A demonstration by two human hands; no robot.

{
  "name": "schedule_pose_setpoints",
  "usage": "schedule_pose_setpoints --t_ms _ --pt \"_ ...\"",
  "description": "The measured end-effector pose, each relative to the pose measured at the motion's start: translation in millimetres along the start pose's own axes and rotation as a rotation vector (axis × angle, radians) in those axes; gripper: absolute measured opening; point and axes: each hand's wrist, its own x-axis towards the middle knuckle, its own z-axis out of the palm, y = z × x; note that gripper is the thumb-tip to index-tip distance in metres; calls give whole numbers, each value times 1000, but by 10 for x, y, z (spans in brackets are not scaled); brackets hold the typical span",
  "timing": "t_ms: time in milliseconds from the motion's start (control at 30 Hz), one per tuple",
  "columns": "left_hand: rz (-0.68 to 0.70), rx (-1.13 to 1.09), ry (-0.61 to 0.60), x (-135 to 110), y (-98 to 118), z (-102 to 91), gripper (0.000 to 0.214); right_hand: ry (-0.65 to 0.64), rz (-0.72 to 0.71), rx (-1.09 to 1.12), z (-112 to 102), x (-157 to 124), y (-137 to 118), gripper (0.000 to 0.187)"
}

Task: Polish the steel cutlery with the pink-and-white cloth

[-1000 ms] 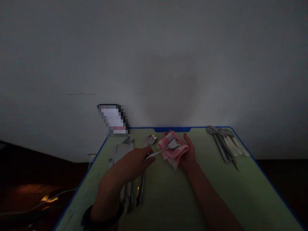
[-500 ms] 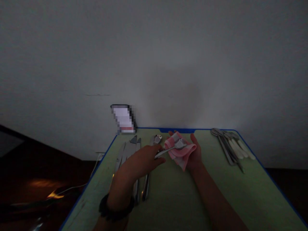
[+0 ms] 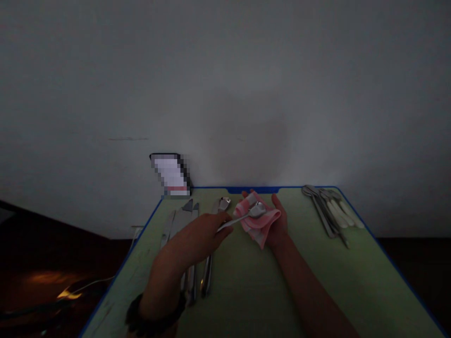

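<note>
Over the middle of the table, my left hand [image 3: 207, 232] pinches the handle of a metal spoon [image 3: 258, 210]. A black band circles that wrist. My right hand [image 3: 279, 227] is palm up beneath a pink and white cloth [image 3: 261, 231], with its thumb raised and its other fingers mostly hidden behind the fabric. The spoon's bowl rests against the cloth. Partly covered by my left forearm are several table knives [image 3: 192, 277]. Just beyond my left hand lies another spoon [image 3: 224, 203], its lower part hidden.
On the right of the green, blue-edged table [image 3: 246, 295] lies a group of several spoons and forks [image 3: 327, 216], some with white handles. A phone [image 3: 171, 174] with a blurred screen leans on the wall at the back left. A pale cable [image 3: 95, 281] hangs left.
The whole view has shifted slightly, so the table and its contents appear further left. Both hands keep their hold, with the spoon's bowl still on the cloth.
</note>
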Motion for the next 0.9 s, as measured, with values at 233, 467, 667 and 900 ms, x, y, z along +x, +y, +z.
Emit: schedule_pose_setpoints --t_ms 233,467,667,900 --pt "-46 -36 -61 -8 -33 -31 35 7 -30 -23 -5 11 -3 45" --pt "-90 -79 -146 69 31 97 39 4 4 -22 -32 31 -3 47" --pt "-100 -158 -233 82 140 122 41 19 -3 -46 -43 32 -16 50" --pt "-58 -94 -150 69 84 84 33 6 7 -37 -74 38 -11 51"
